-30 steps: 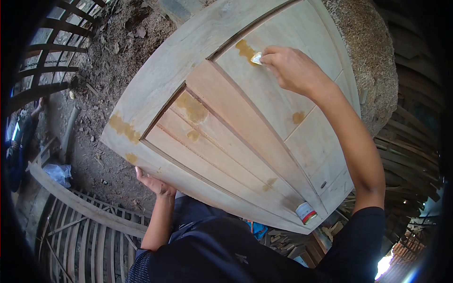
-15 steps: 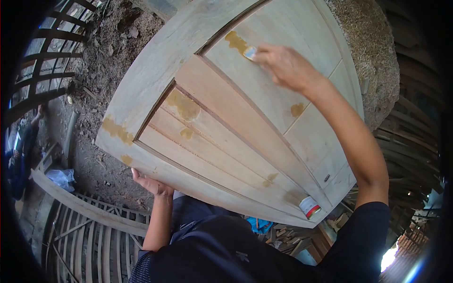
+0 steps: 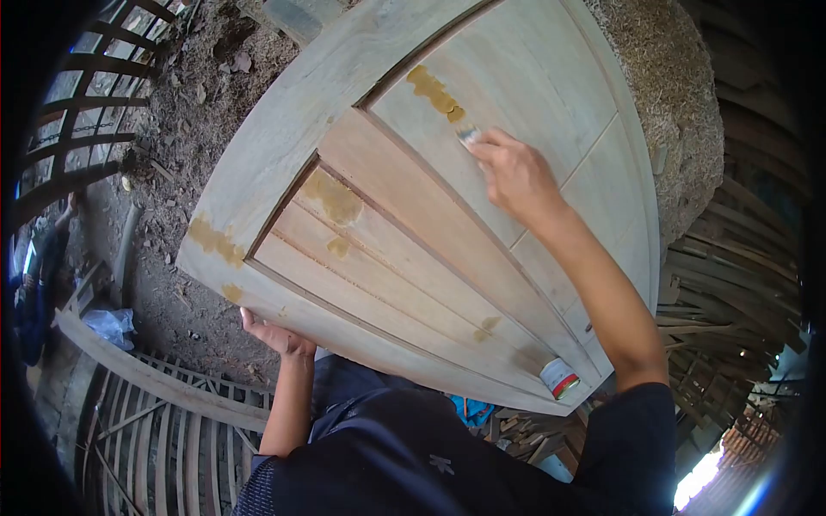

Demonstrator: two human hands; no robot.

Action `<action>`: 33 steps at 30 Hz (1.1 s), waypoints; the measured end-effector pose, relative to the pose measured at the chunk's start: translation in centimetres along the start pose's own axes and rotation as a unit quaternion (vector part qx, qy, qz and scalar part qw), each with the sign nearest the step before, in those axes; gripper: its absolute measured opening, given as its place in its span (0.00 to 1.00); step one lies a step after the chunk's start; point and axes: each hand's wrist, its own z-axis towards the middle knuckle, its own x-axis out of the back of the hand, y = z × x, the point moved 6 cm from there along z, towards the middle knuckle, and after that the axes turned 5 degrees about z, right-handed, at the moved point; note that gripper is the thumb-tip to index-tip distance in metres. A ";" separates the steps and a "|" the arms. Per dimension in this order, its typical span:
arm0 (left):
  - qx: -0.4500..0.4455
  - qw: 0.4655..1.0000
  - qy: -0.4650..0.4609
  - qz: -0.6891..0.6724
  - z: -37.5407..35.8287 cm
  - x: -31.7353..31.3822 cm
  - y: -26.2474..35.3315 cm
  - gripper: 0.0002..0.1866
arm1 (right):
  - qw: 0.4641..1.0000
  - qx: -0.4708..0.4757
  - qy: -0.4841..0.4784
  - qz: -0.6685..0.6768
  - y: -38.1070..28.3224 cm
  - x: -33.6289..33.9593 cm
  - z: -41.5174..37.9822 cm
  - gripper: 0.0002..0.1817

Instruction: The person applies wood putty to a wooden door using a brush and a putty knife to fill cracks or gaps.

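A large pale wooden door with recessed panels lies before me. My right hand, closed around a small putty knife, is over the upper panel. The blade is just below a streak of yellow-brown putty. More putty patches mark the lower panel, and another smear is on the left frame. My left hand grips the door's near edge, its thumb up and its other fingers partly hidden. A small can with a white and red label is on the door's lower right corner.
Sawdust is heaped beyond the door. Stacked wood strips fill the right side. Slatted wooden pieces and a plastic bag are at lower left. Another person's arm shows at the far left.
My right hand has moved down and slightly right with the putty knife, and the putty streak on the upper panel is longer. My left hand stays on the edge.
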 end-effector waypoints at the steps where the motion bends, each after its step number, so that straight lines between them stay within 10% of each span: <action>1: -0.001 1.000 0.009 0.006 0.0 0.2 0.0 0.43 | 0.979 -0.080 -0.165 -0.088 -0.5 1.1 0.5 0.12; 3: 0.000 1.000 0.010 0.012 0.4 0.2 0.1 0.44 | 0.918 -0.160 -0.317 -0.176 0.2 1.8 0.2 0.12; 5: 0.017 1.000 -0.015 0.000 0.1 0.4 -0.2 0.44 | 0.982 -0.081 -0.125 -0.114 -0.1 3.0 2.6 0.09; 9: 0.029 0.999 -0.023 -0.004 0.0 -0.4 -0.1 0.44 | 0.996 -0.054 -0.074 -0.014 0.4 0.9 5.0 0.07; 12: -0.002 1.000 0.003 0.013 0.0 0.2 0.0 0.44 | 0.982 -0.055 -0.149 -0.103 -0.2 0.6 3.2 0.08; 14: -0.028 0.998 0.033 0.042 -0.1 0.0 0.4 0.43 | 0.875 -0.136 -0.405 -0.230 -0.1 1.8 1.6 0.10; 21: 0.018 1.000 0.016 0.012 0.0 0.2 0.1 0.40 | 0.980 0.027 -0.155 -0.123 0.5 1.5 5.2 0.12; 27: 0.004 1.000 0.003 -0.002 0.3 -0.1 -0.1 0.43 | 0.880 -0.103 -0.388 -0.253 2.5 2.4 -0.4 0.12; 29: 0.030 0.999 -0.031 -0.029 0.1 0.4 -0.3 0.43 | 0.990 -0.003 -0.119 -0.079 0.6 3.3 0.4 0.13; 33: 0.009 1.000 0.008 -0.007 0.2 0.3 0.0 0.42 | 0.999 0.026 -0.009 -0.017 1.0 -0.9 -0.8 0.15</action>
